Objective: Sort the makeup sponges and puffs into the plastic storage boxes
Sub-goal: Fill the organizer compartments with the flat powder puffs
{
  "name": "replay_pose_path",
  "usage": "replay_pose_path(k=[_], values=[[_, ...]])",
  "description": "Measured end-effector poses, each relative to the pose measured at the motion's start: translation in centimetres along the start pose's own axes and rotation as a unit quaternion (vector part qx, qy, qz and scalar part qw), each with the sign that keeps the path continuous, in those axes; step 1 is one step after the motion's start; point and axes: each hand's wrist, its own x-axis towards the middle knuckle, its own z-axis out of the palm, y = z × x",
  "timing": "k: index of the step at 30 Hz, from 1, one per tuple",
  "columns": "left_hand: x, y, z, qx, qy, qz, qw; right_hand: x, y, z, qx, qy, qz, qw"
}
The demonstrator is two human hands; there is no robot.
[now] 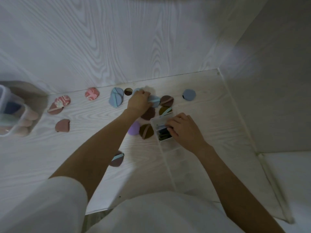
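The left hand (139, 100) reaches toward the far edge of the white wood-grain tabletop (202, 105), fingers curled down onto a pale blue round puff with a light strap (154, 100); whether it is gripped or only touched cannot be told. The right hand (183, 127) rests on the far end of a clear plastic divided storage box (168, 153), fingers bent into a compartment over dark and blue puffs (164, 132); whether they pinch one is hidden.

Around the left hand lie a brown round puff with a pale strap (166, 100), an olive puff with a blue strap (165, 111), a dark maroon puff (148, 113) and a small brown round piece (128, 91). Just beside the box's left wall sit a brown puff with a pink strap (146, 131) and a purple egg-shaped sponge (133, 130).

Further left along the far edge are a large blue puff with a strap (116, 97), a pink marbled puff (92, 94) and a second pink marbled puff (62, 100) overlapping a dusty rose one (55, 109). A plain rose puff (62, 125) lies nearer, and a maroon puff with a blue strap (116, 158) sits beside the left forearm. A lone grey-blue round puff (189, 94) lies toward the far right corner.

At the left edge stands a second clear storage box (5, 98) holding pink sponges (27, 121). No writing or label is readable anywhere.

Bare tabletop runs along the near left side and right of the divided box up to the right edge, where a wall meets it.
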Motion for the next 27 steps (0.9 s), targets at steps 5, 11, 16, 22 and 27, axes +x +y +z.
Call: replay_pose_path(k=[5, 11, 16, 22, 27], values=[[0.0, 0.1, 0.2, -0.110, 0.038, -0.045, 0.992, 0.0, -0.3, 0.1, 0.000, 0.004, 0.014, 1.000], [-6.0, 1.2, -1.3, -0.317, 0.201, -0.040, 0.926, -0.4, -0.4, 0.7, 0.019, 0.039, 0.024, 0.999], [-11.0, 4.0, -1.8, -0.331, 0.253, 0.006, 0.909, -0.6, -0.3, 1.1, 0.037, 0.084, 0.020, 0.996], [-10.6, 4.0, 0.2, -0.069, 0.227, 0.068, 0.969, -0.7, -0.1, 1.3, 0.030, 0.117, 0.023, 0.992], [-9.8, 4.2, 0.1, 0.063, 0.197, 0.107, 0.973, -0.7, 0.0, 1.4, 0.031, 0.110, 0.033, 0.993]])
